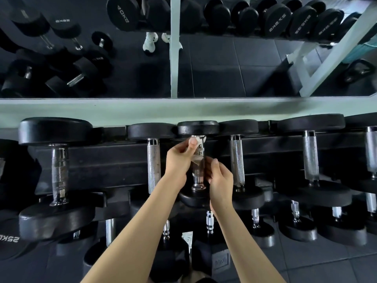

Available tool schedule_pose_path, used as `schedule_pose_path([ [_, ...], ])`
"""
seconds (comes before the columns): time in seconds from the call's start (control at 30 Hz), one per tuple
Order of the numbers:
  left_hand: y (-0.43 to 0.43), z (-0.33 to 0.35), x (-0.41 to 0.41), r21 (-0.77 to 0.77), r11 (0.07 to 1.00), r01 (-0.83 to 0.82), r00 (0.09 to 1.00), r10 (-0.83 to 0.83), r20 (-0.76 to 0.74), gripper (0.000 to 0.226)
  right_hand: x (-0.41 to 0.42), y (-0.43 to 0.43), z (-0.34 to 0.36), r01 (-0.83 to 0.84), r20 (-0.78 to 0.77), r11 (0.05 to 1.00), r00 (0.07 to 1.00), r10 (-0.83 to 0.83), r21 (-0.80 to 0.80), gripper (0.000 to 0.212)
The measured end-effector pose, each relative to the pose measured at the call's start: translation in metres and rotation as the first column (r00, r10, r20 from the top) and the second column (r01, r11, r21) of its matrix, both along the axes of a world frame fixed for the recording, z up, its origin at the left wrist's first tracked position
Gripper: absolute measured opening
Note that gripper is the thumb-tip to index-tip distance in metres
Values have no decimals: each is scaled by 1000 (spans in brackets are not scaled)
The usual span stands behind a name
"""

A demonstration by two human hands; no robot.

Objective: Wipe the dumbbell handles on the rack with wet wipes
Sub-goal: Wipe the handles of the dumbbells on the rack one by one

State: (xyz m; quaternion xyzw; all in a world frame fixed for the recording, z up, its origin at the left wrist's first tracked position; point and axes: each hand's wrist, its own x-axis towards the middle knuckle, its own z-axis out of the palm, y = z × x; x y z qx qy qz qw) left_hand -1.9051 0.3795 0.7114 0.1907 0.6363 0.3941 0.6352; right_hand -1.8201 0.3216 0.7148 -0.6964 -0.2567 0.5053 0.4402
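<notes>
A black dumbbell (197, 128) with a chrome handle (198, 180) lies on the top shelf of the rack (114, 160), at the middle of the head view. A thin white wet wipe (198, 139) is wrapped over the upper part of that handle. My left hand (180, 158) pinches the wipe against the handle from the left, thumb near the far weight head. My right hand (219, 176) curls round the lower part of the handle from the right. The wipe's lower end is hidden between the hands.
Several other dumbbells with knurled chrome handles (154, 166) (237, 160) lie side by side on the same shelf, and more on lower shelves. A wall mirror (122, 58) behind the rack reflects dumbbells and white shoes. Dark rubber tile floor (326, 262) lies below.
</notes>
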Motion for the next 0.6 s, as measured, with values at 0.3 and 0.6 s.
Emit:
schedule_pose_path([
  [0.3,-42,0,-17,-1,944,329,931,-324,-169,9,-6,-1,-1,53,26,999,998,-53,-3,29],
  [0.6,-1,2,-10,59,982,180,973,-169,-157,25,-3,-2,2,72,-22,996,997,-70,62,43],
])
